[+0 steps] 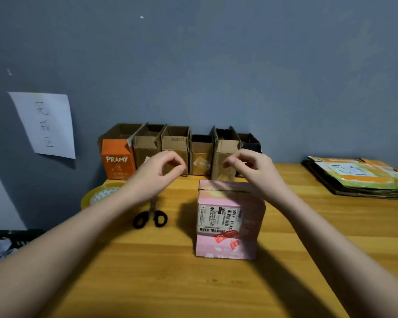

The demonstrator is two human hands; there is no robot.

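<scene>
Pink box beneath right hand

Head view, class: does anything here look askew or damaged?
The paper sheet on the wall hangs tilted; the pink box's shipping label reads sideways, and the red sticker below it looks torn.

The pink box carries a white label with black barcodes and small red stickers; the scissors have black handles; one orange box bears white lettering, the cardboard boxes are plain brown; the wall is dull blue-grey, its paper sheet white with grey writing; the surface is honey-yellow wood grain; the flattened cartons show orange, green and white
</scene>
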